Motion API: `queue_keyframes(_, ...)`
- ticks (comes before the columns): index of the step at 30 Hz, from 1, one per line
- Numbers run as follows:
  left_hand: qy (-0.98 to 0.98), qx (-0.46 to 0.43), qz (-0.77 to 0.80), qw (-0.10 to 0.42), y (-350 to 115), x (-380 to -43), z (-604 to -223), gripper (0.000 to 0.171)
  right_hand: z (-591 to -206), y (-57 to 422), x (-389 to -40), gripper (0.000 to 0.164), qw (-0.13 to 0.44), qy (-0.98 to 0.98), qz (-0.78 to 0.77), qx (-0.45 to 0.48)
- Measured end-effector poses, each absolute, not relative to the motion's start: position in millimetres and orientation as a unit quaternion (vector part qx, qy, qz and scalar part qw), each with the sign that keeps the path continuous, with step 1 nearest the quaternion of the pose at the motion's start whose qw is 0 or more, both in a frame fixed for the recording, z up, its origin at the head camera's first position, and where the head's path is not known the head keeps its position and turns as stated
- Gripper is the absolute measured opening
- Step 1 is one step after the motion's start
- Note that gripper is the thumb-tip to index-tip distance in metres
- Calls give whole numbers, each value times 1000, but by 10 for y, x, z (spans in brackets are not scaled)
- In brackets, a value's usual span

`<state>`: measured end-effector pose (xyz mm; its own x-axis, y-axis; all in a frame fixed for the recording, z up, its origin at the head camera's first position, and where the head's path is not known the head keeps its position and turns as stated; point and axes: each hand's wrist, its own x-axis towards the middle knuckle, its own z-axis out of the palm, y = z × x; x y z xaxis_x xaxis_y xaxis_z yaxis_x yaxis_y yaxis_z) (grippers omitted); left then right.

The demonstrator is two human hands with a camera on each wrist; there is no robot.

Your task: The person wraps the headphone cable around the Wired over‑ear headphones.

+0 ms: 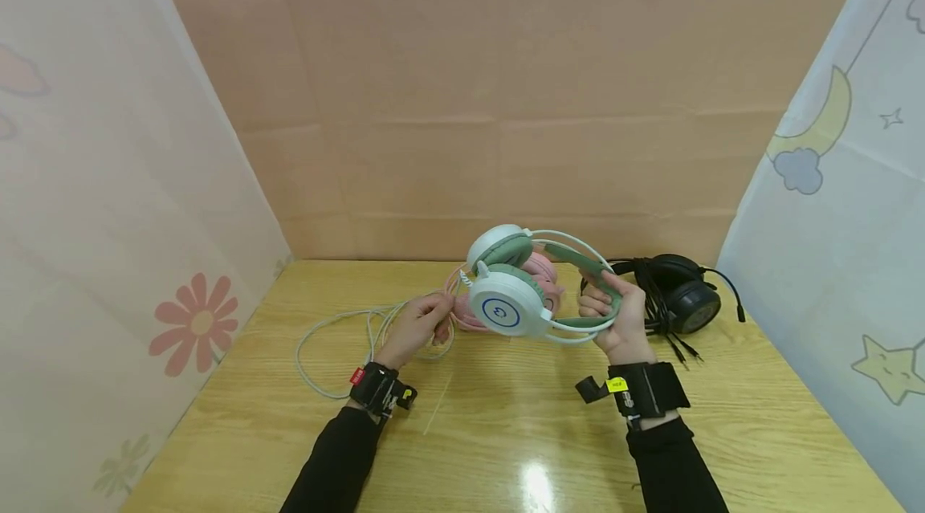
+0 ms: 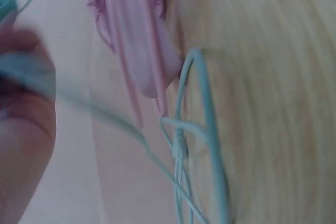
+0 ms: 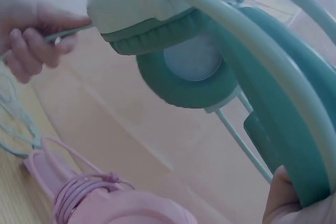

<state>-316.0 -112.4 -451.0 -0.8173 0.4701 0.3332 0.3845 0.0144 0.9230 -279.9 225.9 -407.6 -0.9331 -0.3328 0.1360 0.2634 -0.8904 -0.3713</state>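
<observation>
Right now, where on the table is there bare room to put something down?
Bare wooden table lies between the left sleeve and right sleeve, and right of the right sleeve, in front of the black headset. Crowded: the back middle, with pink headphones and the held white-and-green headset, and left of them, white cable loops.

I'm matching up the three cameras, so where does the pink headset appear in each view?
Head: the pink headset is just below and right of centre, partly hidden behind the white-and-green headset.
Left wrist: top, left of centre, cut off by the upper edge.
Right wrist: bottom left, cut off by the lower edge.
Shared landmark: the pale cable near it.
</observation>
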Motion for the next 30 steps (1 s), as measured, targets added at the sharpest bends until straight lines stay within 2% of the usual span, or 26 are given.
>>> queue_keyframes(3, 704, 283, 650, 52, -1123, -3164, -4533, 45, -4056, 2268, -2795, 43, 164, 156, -968, -108)
queue_keyframes(9, 732, 292, 611, 80, -1103, -3177, -4542, 33, -4059, 2259, -2809, 46, 186, 138, -964, -128)
queue_keyframes(19, 782, 328, 525, 70, -933, -3283, -4362, 13, -4098, 2195, -2828, 46, 238, 153, -946, -158)
queue_keyframes(22, 778, 333, 529, 54, -894, -3321, -4329, 31, -4102, 2182, -2842, 46, 256, 149, -940, -167)
queue_keyframes(24, 784, 342, 517, 24, -880, -3354, -4316, 39, -4104, 2177, -2847, 46, 266, 148, -937, -171)
queue_keyframes(27, 791, 362, 493, -13, -884, -3384, -4304, 40, -4115, 2166, -2849, 45, 278, 149, -932, -176)
queue_keyframes(30, 784, 381, 491, -10, -922, -3372, -4307, 52, -4129, 2144, -2849, 45, 294, 149, -927, -180)
